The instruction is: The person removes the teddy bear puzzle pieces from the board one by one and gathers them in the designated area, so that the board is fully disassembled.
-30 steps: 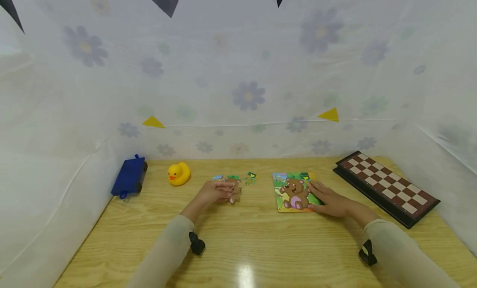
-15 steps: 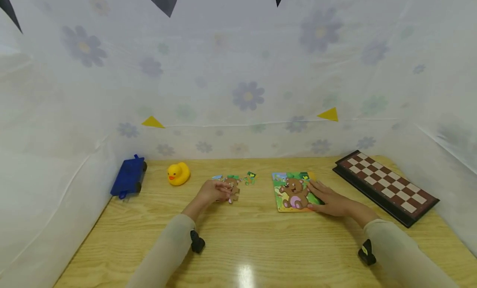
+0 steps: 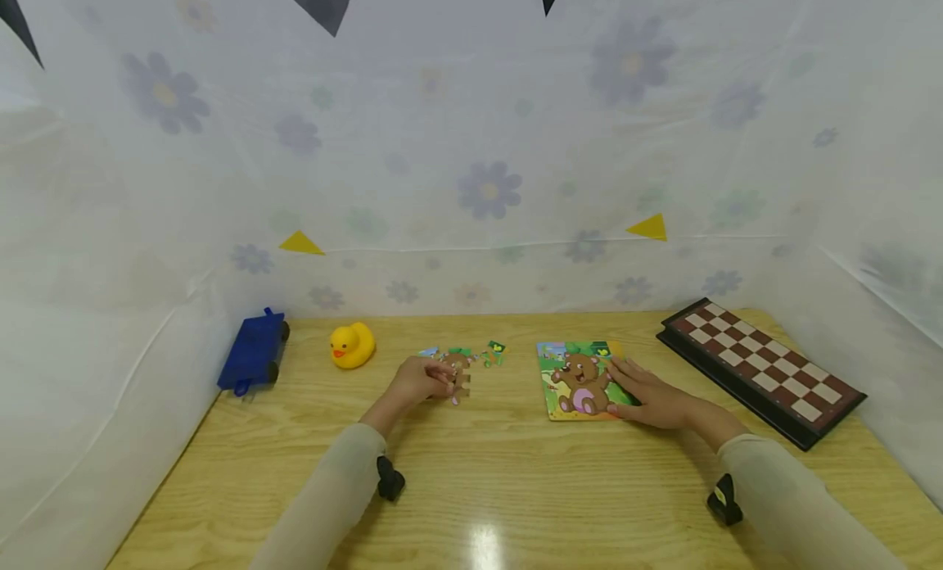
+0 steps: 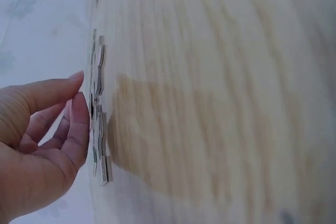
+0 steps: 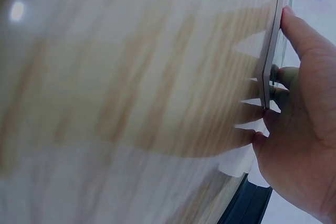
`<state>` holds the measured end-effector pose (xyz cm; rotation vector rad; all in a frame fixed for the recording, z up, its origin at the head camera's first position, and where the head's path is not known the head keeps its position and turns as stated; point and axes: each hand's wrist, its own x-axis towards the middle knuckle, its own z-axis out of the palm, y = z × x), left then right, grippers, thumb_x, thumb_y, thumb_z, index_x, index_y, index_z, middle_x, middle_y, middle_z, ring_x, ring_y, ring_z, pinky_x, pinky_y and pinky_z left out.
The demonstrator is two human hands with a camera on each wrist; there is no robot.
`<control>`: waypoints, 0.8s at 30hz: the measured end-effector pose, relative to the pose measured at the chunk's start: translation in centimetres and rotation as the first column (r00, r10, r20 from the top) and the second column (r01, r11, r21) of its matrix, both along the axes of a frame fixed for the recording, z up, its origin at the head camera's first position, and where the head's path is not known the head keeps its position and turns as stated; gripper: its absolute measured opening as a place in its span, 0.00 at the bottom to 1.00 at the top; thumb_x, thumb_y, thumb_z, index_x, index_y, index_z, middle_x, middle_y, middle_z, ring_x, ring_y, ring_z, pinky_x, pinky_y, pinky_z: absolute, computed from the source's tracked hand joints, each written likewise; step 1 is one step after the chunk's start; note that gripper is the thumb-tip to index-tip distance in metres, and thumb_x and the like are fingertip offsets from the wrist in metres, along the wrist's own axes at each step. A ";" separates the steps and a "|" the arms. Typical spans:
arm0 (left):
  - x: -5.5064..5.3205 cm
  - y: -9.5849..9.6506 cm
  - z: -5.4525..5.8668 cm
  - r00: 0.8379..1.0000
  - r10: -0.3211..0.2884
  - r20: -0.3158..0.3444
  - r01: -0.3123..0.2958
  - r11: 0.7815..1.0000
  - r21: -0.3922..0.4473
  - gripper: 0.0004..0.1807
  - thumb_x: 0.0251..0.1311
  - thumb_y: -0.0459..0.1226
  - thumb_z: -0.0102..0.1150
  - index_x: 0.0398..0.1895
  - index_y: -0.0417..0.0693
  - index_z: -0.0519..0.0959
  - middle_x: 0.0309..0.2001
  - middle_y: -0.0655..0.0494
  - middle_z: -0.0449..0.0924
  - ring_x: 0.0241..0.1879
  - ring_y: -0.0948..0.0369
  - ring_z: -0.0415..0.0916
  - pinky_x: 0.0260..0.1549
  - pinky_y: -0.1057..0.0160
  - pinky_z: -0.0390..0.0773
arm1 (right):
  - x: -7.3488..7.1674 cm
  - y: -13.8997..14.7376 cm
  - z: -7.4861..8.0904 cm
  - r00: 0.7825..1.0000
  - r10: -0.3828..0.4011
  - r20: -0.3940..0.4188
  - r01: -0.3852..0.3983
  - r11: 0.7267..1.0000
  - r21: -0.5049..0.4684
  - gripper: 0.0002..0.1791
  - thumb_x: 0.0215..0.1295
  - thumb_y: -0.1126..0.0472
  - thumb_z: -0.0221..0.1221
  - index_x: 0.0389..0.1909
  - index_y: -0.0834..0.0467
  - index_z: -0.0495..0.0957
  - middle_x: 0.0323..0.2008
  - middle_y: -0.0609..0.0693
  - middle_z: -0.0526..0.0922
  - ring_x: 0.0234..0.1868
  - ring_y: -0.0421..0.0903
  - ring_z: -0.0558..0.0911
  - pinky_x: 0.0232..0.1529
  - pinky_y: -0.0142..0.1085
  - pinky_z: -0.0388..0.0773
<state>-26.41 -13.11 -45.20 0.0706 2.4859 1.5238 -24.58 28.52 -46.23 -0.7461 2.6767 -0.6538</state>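
Note:
In the head view, my left hand is over a cluster of bear jigsaw pieces, covering some of them. Its thumb and index fingertips come close together right beside the thin stacked-looking edges of the jigsaw pieces in the left wrist view, with nothing visible between them. My right hand lies with spread fingers across the right edge of a square bear picture board. From the right wrist, the thumb and fingers touch the board's edge.
A few green jigsaw pieces lie right of the cluster. A yellow rubber duck and a blue toy wagon stand at the left. A folded checkered board lies at the right. A white flowered sheet rises behind the table.
The left hand's fingers have drawn back and curled inward, uncovering more of the bear jigsaw pieces, which have shifted slightly left. The right hand stays put on the picture board.

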 end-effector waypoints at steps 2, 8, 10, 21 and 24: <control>-0.2 -0.3 -0.2 1.000 -0.015 0.023 0.014 0.999 0.044 0.14 0.52 0.26 0.66 0.44 0.38 0.83 0.32 0.52 0.80 0.31 0.62 0.76 0.32 0.66 0.79 | 0.0 0.0 0.0 1.000 -0.001 0.002 0.001 1.000 -0.003 0.46 0.67 0.42 0.53 0.72 0.68 0.46 0.72 0.69 0.42 0.70 0.71 0.40 0.64 0.68 0.38; -0.5 -0.9 -0.1 0.988 -0.103 0.118 0.073 0.969 0.235 0.21 0.57 0.32 0.64 0.55 0.40 0.77 0.42 0.52 0.79 0.43 0.59 0.77 0.49 0.60 0.76 | 0.0 0.0 0.0 1.000 -0.004 0.002 0.004 1.000 -0.010 0.46 0.67 0.42 0.54 0.72 0.68 0.46 0.72 0.69 0.42 0.70 0.71 0.40 0.64 0.68 0.38; -0.6 -1.0 0.1 0.982 -0.134 0.130 0.099 0.964 0.249 0.23 0.59 0.36 0.64 0.58 0.42 0.76 0.45 0.51 0.79 0.45 0.58 0.76 0.47 0.59 0.75 | 0.0 0.0 0.0 1.000 -0.003 0.001 0.003 1.000 -0.007 0.46 0.67 0.42 0.54 0.72 0.67 0.46 0.72 0.69 0.42 0.70 0.71 0.40 0.64 0.68 0.38; -0.4 0.2 1.0 0.957 -0.253 0.141 0.186 0.910 0.370 0.29 0.63 0.38 0.59 0.66 0.39 0.67 0.61 0.39 0.68 0.56 0.49 0.72 0.49 0.55 0.77 | 0.0 0.0 0.0 1.000 -0.011 0.015 0.011 1.000 0.001 0.47 0.67 0.41 0.53 0.73 0.66 0.45 0.72 0.68 0.41 0.70 0.70 0.39 0.64 0.68 0.37; -0.5 1.0 1.2 0.950 -0.273 0.154 0.190 0.893 0.409 0.28 0.65 0.36 0.57 0.66 0.38 0.66 0.62 0.37 0.67 0.57 0.44 0.70 0.49 0.55 0.78 | -0.1 0.0 0.0 1.000 -0.010 0.010 0.010 1.000 0.002 0.47 0.67 0.41 0.53 0.73 0.66 0.45 0.72 0.68 0.41 0.70 0.70 0.39 0.64 0.68 0.37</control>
